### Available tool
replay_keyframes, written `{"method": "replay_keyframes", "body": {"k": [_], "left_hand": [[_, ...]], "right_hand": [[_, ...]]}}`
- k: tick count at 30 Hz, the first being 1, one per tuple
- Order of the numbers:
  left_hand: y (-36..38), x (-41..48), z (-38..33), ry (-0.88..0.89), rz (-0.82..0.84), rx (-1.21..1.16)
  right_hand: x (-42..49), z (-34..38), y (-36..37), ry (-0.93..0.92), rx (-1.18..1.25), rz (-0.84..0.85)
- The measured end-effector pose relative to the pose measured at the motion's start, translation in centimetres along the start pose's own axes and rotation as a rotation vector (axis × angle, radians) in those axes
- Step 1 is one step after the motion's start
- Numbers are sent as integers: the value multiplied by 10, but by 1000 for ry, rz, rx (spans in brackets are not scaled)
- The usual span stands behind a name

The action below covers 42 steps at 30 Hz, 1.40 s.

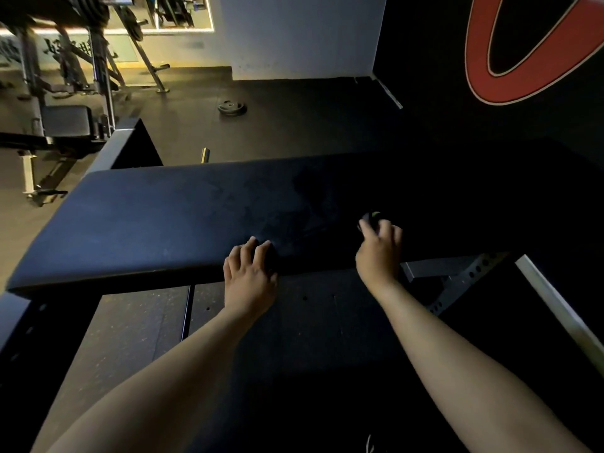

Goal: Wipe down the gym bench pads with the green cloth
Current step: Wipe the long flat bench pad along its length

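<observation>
A long black bench pad [170,220] runs across the middle of the view, its right part lost in deep shadow. My left hand [250,273] rests on the pad's near edge, fingers curled over the rim. Farther right, my right hand [379,253] sits on the pad with its fingers bunched around a dark wad. A small green patch at the fingertips shows it is the green cloth [374,216], mostly hidden in the dark.
The bench's grey perforated steel frame [457,279] shows below the pad at right. A weight plate [232,107] lies on the black rubber floor beyond. Racks and another bench [68,122] stand at the far left. A dark wall with a red logo [523,53] rises at right.
</observation>
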State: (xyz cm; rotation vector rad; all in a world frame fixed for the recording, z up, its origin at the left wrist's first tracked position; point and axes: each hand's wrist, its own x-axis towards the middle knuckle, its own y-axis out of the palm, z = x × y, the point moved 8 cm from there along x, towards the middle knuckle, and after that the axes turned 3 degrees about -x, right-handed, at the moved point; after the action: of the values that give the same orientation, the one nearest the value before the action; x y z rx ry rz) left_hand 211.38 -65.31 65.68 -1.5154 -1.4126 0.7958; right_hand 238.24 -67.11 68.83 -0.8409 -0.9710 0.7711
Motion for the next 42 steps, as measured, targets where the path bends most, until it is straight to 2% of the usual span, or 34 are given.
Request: {"method": "replay_keyframes", "body": {"k": [3, 6, 8, 11, 16, 17, 20, 22, 25, 28, 33, 38, 42], "left_hand": [[2, -1, 0, 3, -3, -5], [-2, -2, 1, 32, -4, -13], [-4, -3, 1, 62, 2, -7], [-8, -5, 4, 116, -2, 50], [-6, -7, 4, 112, -2, 16], [-6, -7, 5, 115, 1, 13], [-8, -9, 6, 138, -8, 17], [-10, -9, 4, 130, -12, -10], [-10, -8, 5, 129, -13, -29], [-12, -11, 11, 173, -19, 23], [-18, -22, 42, 119, -55, 48], [-19, -30, 56, 150, -81, -69], [-32, -41, 75, 89, -222, -190]], "right_hand": [[-16, 9, -4, 38, 37, -80], [-47, 54, 7, -52, 137, -105], [-66, 85, 19, -88, 187, -71], [-77, 106, 32, -40, 227, -7], [-75, 95, 32, -247, 154, 19], [-72, 83, 30, -231, 137, 5], [-63, 35, 21, 40, 146, -32], [-65, 29, 23, 142, 177, -21], [-80, 59, 33, 79, 232, -24], [-96, 94, 51, 42, 315, 53], [-107, 133, 63, 20, 344, 93], [-118, 173, 71, -135, 335, 209], [-123, 198, 74, -308, 311, 291]]}}
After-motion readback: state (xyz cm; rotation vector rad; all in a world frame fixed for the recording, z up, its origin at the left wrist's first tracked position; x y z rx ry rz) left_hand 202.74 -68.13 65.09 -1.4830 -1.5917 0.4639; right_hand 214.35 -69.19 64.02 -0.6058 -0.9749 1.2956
